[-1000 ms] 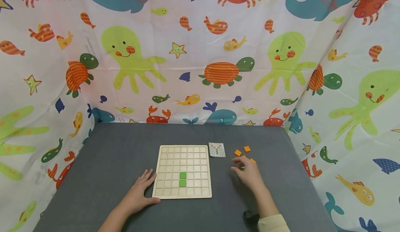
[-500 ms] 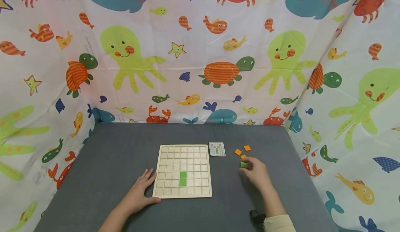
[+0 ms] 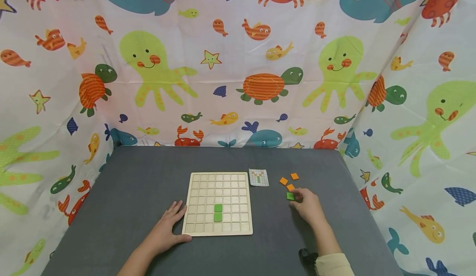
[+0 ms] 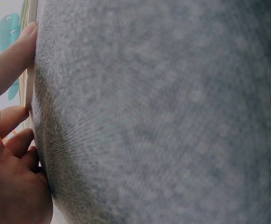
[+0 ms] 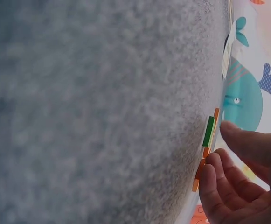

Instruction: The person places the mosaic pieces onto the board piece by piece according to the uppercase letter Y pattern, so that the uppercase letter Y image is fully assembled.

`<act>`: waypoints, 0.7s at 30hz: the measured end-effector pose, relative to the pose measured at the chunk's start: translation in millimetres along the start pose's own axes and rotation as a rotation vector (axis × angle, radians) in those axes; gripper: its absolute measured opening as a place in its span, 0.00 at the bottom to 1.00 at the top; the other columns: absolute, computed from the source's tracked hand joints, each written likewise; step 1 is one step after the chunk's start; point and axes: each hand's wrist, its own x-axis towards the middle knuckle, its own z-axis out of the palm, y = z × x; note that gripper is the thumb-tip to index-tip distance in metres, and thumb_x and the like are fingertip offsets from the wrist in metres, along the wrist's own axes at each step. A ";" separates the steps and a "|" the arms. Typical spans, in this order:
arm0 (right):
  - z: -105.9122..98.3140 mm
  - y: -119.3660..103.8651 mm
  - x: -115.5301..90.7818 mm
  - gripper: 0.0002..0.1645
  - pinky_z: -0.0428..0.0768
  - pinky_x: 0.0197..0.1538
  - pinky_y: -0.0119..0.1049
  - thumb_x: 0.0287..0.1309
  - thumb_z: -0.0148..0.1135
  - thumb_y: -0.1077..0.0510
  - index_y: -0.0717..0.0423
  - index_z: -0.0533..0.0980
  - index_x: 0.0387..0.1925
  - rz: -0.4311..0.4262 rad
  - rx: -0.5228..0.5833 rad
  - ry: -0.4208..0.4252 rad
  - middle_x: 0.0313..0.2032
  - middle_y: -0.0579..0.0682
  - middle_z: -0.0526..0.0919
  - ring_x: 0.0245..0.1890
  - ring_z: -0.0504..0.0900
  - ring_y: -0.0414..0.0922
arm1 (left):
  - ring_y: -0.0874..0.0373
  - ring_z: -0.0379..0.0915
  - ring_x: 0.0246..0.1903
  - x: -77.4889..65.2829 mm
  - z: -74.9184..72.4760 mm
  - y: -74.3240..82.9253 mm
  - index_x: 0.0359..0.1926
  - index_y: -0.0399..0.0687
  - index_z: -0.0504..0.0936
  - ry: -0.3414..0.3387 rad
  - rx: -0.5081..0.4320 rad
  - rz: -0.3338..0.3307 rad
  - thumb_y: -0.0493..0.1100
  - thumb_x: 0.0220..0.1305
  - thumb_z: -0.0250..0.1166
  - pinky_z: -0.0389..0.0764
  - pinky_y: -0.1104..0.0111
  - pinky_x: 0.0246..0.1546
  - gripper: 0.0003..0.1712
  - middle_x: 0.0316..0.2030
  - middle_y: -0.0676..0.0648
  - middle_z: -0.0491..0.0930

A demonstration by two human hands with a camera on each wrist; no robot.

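The left hand (image 3: 169,228) rests against the left edge of a pale wooden grid board (image 3: 232,187), thumb at its near corner. Two green square tiles (image 3: 218,212) sit in the grid, one above the other. To the right, the right hand (image 3: 308,205) hovers with fingertips close beside a loose green tile (image 3: 290,196) lying on the table. In the right wrist view the thumb (image 5: 233,130) stands apart from the loosely bent fingers (image 5: 214,179), and nothing shows between them. Orange tiles (image 5: 196,185) lie just past the fingertips there.
Several orange tiles (image 3: 284,181) lie on the grey table (image 3: 148,177) beyond the right hand. A small printed pattern card (image 3: 258,177) lies by the board's upper right corner. Behind the table hangs a sea-animal curtain (image 3: 223,119). A black strap (image 3: 308,257) hangs near the right sleeve.
The right hand has moved right and slightly away from the body, uncovering the loose green tile and hiding an orange tile seen earlier. The left hand and board stay put.
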 end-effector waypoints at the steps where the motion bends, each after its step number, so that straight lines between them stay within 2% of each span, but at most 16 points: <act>1: 0.2 0.1 0.3 0.25 0.80 0.52 0.56 0.52 0.76 0.64 0.59 0.82 0.54 0.002 -0.002 -0.004 0.47 0.58 0.84 0.48 0.83 0.55 | 0.40 0.38 0.79 0.0 0.1 -0.1 0.77 0.51 0.63 -0.001 -0.001 0.001 0.70 0.41 0.78 0.53 0.36 0.72 0.65 0.79 0.43 0.51; 6: 1.7 1.1 2.5 0.26 0.81 0.52 0.55 0.53 0.75 0.66 0.59 0.81 0.55 0.017 -0.008 -0.023 0.50 0.59 0.83 0.49 0.84 0.55 | 0.40 0.38 0.79 0.1 -0.4 0.4 0.77 0.51 0.63 -0.005 0.000 0.001 0.70 0.41 0.78 0.53 0.36 0.72 0.65 0.79 0.43 0.51; 15: 6.6 0.2 6.3 0.25 0.83 0.48 0.50 0.54 0.74 0.67 0.62 0.81 0.54 -0.010 -0.038 -0.026 0.47 0.59 0.83 0.46 0.84 0.53 | 0.41 0.38 0.80 0.2 -0.2 1.0 0.77 0.51 0.62 -0.009 0.002 -0.005 0.69 0.41 0.79 0.51 0.38 0.74 0.65 0.79 0.43 0.51; 21: 9.9 -1.3 5.5 0.20 0.84 0.43 0.46 0.54 0.74 0.64 0.62 0.83 0.50 -0.030 -0.076 -0.037 0.45 0.58 0.81 0.42 0.84 0.51 | 0.40 0.39 0.79 0.2 1.3 -0.4 0.77 0.50 0.63 0.007 0.002 0.003 0.70 0.40 0.79 0.51 0.37 0.73 0.66 0.79 0.43 0.52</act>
